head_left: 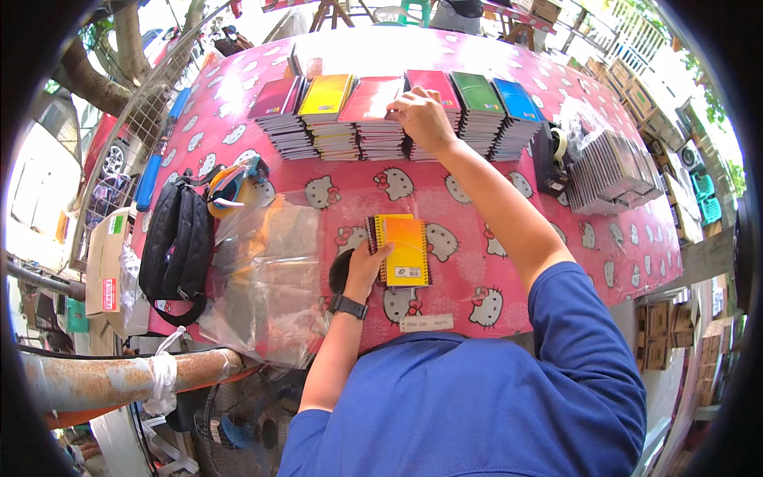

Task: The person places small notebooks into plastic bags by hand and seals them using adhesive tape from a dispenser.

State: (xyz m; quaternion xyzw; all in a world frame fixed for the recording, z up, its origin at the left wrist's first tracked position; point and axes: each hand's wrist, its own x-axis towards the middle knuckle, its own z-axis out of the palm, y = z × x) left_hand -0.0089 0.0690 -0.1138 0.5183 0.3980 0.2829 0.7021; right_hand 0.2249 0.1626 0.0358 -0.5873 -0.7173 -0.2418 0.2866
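Note:
Near the table's front, my left hand [365,269] grips a small stack of spiral notebooks by its left side. A yellow spiral notebook [404,246] lies on top, with dark-edged ones showing beneath it. My right arm reaches across to the row of stacks, where my right hand [424,119] is closed, fingertips pinched at the right edge of a light red notebook [372,98]. Whether that notebook is lifted off its stack I cannot tell. Beside it stand stacks topped by a yellow notebook [327,93], a dark red notebook [276,97] and a pink-red notebook [434,86].
Green-topped [477,92] and blue-topped [517,100] stacks end the row. A tape dispenser [550,159] stands by a plastic-wrapped notebook bundle [612,175]. At left are a black bag [176,238], clear plastic sheets [266,278] and a cardboard box [107,266]. A paper strip [427,323] lies at the front edge.

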